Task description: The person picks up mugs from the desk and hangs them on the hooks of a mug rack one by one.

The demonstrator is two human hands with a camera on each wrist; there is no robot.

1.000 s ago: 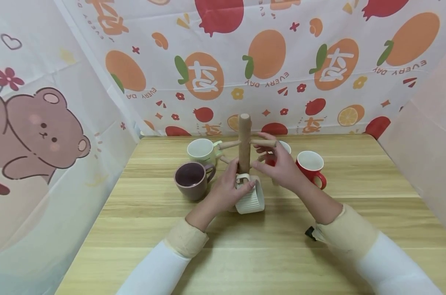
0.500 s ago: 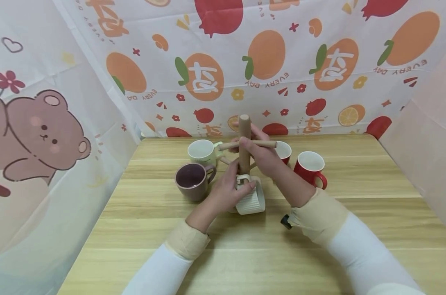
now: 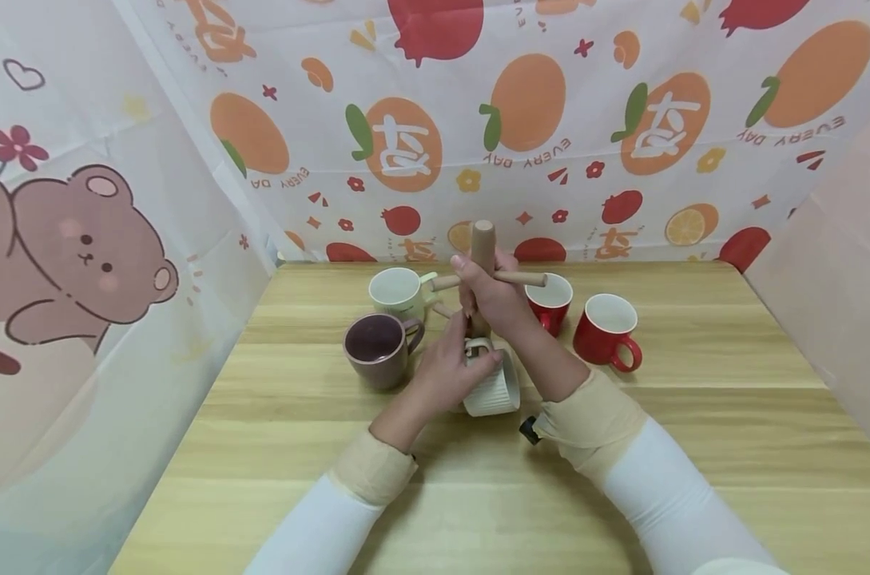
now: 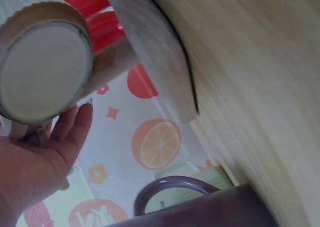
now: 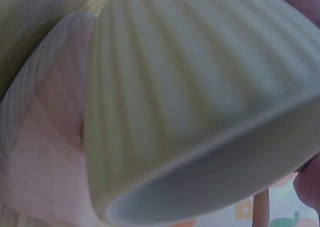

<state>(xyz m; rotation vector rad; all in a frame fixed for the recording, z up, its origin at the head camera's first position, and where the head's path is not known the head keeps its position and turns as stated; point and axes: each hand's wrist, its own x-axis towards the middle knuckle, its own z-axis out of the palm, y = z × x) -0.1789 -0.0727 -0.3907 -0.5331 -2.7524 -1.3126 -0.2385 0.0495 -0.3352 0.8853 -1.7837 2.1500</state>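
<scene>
A white ribbed mug [image 3: 495,391] hangs sideways low on the front of a wooden mug tree [image 3: 483,243], its mouth turned to the right. My left hand [image 3: 445,367] holds this mug by the handle, thumb across its top. In the left wrist view, the mug's round bottom [image 4: 45,72] faces the camera, with fingers [image 4: 70,132] beneath it. My right hand [image 3: 499,299] grips the tree's post just around the upper pegs; its far fingers are partly hidden behind the post. The right wrist view is mostly filled by the ribbed mug [image 5: 190,87], with the round wooden base [image 5: 50,122] behind.
Left of the tree stand a purple mug [image 3: 380,371] and, behind it, a pale green mug [image 3: 399,297]. Two red mugs stand on the right, one [image 3: 552,307] nearer the tree, the other [image 3: 601,343] farther out. A printed cloth [image 3: 435,120] hangs behind the wooden table [image 3: 463,511].
My right hand has moved left from beside the right-hand pegs and closed around the post. My left hand keeps its hold on the white mug's handle.
</scene>
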